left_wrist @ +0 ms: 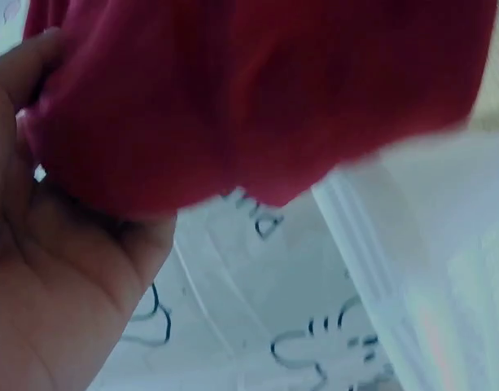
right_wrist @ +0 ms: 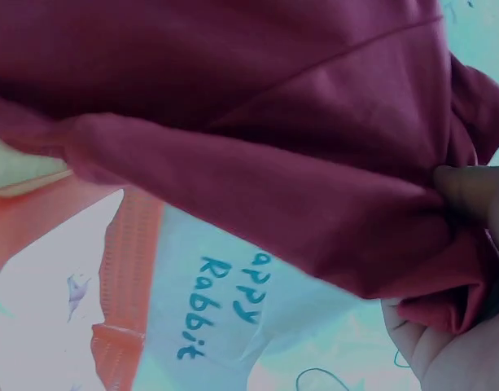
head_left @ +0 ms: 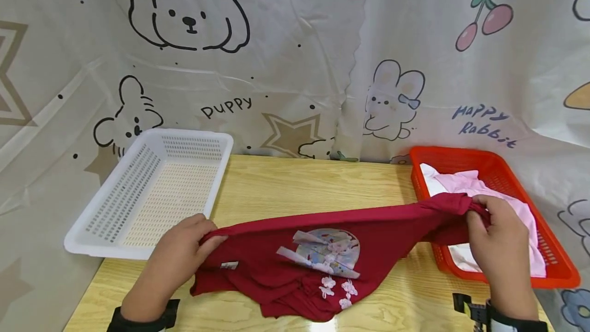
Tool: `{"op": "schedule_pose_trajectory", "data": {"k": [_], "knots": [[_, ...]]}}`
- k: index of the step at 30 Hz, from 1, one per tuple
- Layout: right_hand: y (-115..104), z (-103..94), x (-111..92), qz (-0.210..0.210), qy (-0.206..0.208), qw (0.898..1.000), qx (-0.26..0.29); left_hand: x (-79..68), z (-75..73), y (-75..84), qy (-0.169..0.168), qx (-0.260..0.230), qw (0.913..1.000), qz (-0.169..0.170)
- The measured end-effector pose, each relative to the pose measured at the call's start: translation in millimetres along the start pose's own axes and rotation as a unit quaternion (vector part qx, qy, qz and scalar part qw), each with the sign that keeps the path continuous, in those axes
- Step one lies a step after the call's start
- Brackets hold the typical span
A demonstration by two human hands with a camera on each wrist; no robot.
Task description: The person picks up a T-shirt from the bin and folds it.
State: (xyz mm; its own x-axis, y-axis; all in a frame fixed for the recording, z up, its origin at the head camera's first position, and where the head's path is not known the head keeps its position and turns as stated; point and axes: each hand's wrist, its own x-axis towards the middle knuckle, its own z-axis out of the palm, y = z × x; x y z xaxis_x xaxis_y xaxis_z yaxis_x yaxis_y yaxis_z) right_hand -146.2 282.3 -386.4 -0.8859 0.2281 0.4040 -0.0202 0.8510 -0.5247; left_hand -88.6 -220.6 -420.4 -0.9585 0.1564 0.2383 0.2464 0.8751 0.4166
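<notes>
A dark red shirt (head_left: 382,240) with a round printed patch and small pale flowers is stretched sideways above the table. At its left end, my left hand (head_left: 184,250) pinches the cloth between thumb and fingers. My right hand (head_left: 500,245) grips the bunched other end, in front of the red basket. In the left wrist view the shirt (left_wrist: 257,98) hangs blurred beside the left palm (left_wrist: 62,285). The right wrist view has the right thumb (right_wrist: 469,191) pressing folded red cloth (right_wrist: 257,187). Part of the shirt's lower side is crumpled toward the table.
A white perforated basket (head_left: 214,183) stands at the left of the wooden table (head_left: 286,183). At the right is a red basket (head_left: 511,181) with pink cloth (head_left: 465,183) and white cloth in it. A printed curtain (head_left: 286,65) hangs behind the table.
</notes>
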Motion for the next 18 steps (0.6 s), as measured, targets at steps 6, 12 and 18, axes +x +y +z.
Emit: {"op": "schedule_pose_trajectory", "data": {"k": [6,12,18], "knots": [[10,-6.6,-1,0.048,0.017,0.999,-0.014,-0.1,-4.6,-5.8,-0.005,-0.047,0.9986,-0.021],[18,-11.4,1,0.067,0.086,0.994,-0.021,1.3,-9.0,-7.4,-0.055,-0.055,0.9964,-0.034],[21,-17.4,0,0.111,0.146,0.983,-0.012,-0.5,-23.3,-0.7,-0.073,-0.083,0.9919,-0.063]]}}
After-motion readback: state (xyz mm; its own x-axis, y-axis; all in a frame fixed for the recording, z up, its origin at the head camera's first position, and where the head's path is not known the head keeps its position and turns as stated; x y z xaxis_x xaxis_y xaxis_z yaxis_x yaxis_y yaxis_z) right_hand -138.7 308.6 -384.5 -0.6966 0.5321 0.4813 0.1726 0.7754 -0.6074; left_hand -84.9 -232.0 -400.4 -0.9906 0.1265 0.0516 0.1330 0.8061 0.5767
